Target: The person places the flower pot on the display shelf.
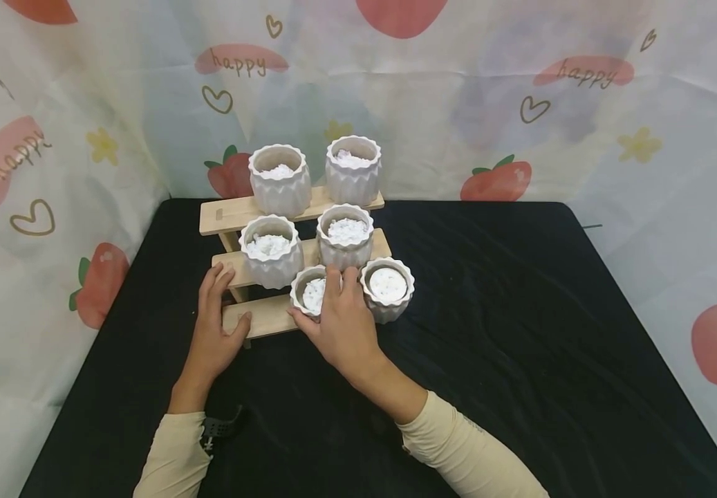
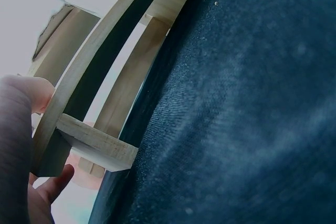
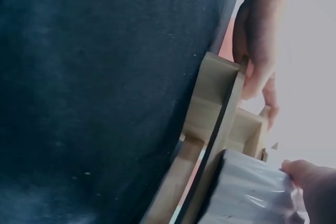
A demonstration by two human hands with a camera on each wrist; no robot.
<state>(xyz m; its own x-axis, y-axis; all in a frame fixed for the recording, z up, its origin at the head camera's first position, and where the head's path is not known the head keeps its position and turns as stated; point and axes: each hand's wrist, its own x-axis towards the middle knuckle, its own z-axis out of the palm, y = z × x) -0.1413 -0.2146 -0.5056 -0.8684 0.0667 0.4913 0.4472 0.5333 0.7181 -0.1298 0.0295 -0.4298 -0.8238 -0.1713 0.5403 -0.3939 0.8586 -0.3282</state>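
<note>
A three-tier wooden stand (image 1: 265, 317) carries white scalloped flower pots, two on each tier, all with white crumbly filling inside. My left hand (image 1: 211, 339) holds the stand's left end, thumb at the lowest board and fingers up by the middle one; the left wrist view shows the board's end (image 2: 50, 153) between thumb and finger. My right hand (image 1: 347, 330) grips the front left pot (image 1: 299, 290), thumb on its near left side, and partly hides it. Beside those fingers stands the front right pot (image 1: 388, 304). In the right wrist view the gripped pot (image 3: 247, 192) sits on the board.
On the middle tier are a left pot (image 1: 274, 266) and a right pot (image 1: 346, 249); the top tier bears another pair, left (image 1: 280, 190) and right (image 1: 354, 176). Black cloth (image 1: 520, 332) covers the table. A printed curtain (image 1: 433, 124) hangs behind and along the sides.
</note>
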